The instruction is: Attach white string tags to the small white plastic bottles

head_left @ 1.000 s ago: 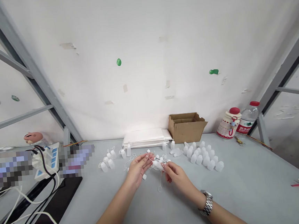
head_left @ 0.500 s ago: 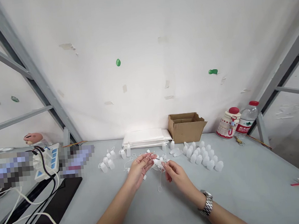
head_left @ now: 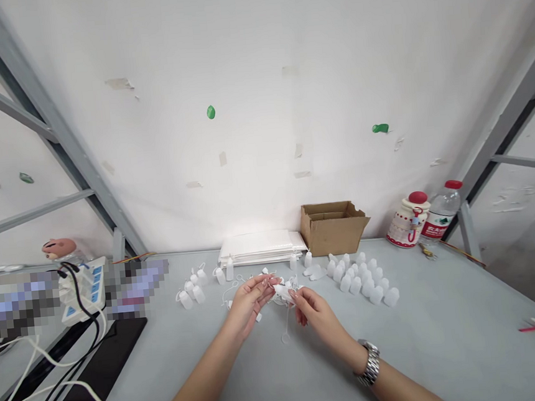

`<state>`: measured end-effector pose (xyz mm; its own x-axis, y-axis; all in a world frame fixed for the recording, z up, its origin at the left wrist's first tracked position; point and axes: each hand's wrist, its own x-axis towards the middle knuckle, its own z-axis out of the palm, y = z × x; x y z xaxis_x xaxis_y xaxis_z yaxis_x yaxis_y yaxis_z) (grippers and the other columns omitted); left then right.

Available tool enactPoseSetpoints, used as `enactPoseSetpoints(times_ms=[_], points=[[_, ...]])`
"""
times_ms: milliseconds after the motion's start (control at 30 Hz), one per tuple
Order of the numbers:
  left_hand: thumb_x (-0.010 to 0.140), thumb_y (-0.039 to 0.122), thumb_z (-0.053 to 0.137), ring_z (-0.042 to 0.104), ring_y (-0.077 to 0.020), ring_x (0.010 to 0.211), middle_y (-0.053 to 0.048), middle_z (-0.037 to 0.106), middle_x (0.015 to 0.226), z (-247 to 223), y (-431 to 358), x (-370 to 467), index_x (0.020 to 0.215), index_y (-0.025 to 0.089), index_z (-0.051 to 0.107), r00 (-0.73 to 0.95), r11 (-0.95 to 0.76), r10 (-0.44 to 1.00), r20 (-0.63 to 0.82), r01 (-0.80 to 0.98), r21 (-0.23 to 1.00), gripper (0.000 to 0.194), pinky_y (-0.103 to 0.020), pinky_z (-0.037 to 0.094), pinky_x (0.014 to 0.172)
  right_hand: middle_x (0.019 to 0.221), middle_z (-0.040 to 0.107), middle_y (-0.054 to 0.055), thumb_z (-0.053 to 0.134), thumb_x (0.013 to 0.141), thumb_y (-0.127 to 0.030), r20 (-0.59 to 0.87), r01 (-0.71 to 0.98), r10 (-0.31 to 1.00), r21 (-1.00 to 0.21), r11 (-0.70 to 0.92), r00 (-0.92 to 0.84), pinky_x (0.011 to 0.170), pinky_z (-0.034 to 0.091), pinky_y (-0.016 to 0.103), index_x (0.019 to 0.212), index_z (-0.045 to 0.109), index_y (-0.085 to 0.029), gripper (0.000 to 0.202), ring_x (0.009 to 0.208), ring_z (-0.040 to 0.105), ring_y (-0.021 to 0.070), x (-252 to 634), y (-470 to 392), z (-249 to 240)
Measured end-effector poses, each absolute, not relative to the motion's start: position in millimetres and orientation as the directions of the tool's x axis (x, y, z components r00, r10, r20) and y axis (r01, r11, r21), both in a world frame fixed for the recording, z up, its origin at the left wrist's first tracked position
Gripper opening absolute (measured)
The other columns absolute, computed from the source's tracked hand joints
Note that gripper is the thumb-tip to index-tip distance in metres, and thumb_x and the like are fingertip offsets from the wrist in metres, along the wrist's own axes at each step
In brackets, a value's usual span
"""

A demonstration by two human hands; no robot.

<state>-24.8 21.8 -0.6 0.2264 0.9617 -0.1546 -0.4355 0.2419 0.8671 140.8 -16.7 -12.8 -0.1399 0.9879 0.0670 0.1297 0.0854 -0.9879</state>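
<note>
My left hand (head_left: 252, 298) pinches the upper end of a small white plastic bottle (head_left: 282, 293) between thumb and fingertips, its other fingers stretched along it. On the bottle's lower right, my right hand (head_left: 312, 307) closes with thumb and forefinger. A thin white strap with a ring (head_left: 286, 337) hangs below the bottle. Behind my fingers lies a tangle of white caps with loop straps (head_left: 229, 294), partly hidden by my hands. To the right, rows of uncapped white bottles (head_left: 368, 279) stand on the table. Several capped bottles (head_left: 193, 288) stand to the left.
A cardboard box (head_left: 336, 232) and a stack of white sheets (head_left: 260, 248) stand along the wall. At the right are a red-topped flask (head_left: 407, 222) and a water bottle (head_left: 441, 213). A power strip (head_left: 88, 291), cables and a black phone (head_left: 102, 368) occupy the left.
Almost nothing differs. The small white bottle is tilted slightly differently between my fingertips; both hands stay in the same place.
</note>
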Motion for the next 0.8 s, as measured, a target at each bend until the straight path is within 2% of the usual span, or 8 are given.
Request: enactPoseSetpoints(times_ms=[200,400,800], points=[[0.064,0.033,0.073,0.066,-0.0199,0.088,-0.010,0.073,0.090,-2.1,24.2,-27.1,0.085,0.014,0.067,0.236,0.210,0.964,-0.125,-0.381,0.900,0.029,-0.034,0.044,0.090,0.052,0.046,-0.005,0.042,0.084,-0.055,0.064,0.173,0.990,-0.981,0.086,-0.126,0.052,0.036,0.025,0.067,0.045,-0.020,0.039,0.049,0.044,0.0119,142.0,-16.5,-14.7],[0.059,0.037,0.076,0.066,-0.0235,0.087,-0.012,0.074,0.086,3.6,23.5,-27.3,0.083,0.013,0.068,0.228,0.177,0.966,-0.120,-0.250,0.952,0.036,-0.037,0.045,0.089,0.050,0.046,-0.005,0.045,0.084,-0.053,0.054,0.268,0.990,-0.960,0.087,-0.128,0.051,0.034,0.025,0.064,0.043,-0.021,0.037,0.048,0.044,0.0117,145.7,-15.7,-11.3],[0.058,0.040,0.075,0.067,-0.0248,0.087,-0.010,0.074,0.087,-5.5,24.4,-25.9,0.084,0.013,0.070,0.235,0.133,0.967,-0.092,-0.161,0.978,0.038,-0.038,0.046,0.090,0.049,0.047,-0.005,0.046,0.081,-0.055,0.044,0.276,0.989,-0.958,0.082,-0.138,0.051,0.034,0.025,0.062,0.042,-0.021,0.040,0.048,0.044,0.0122,145.4,-13.5,-13.4]])
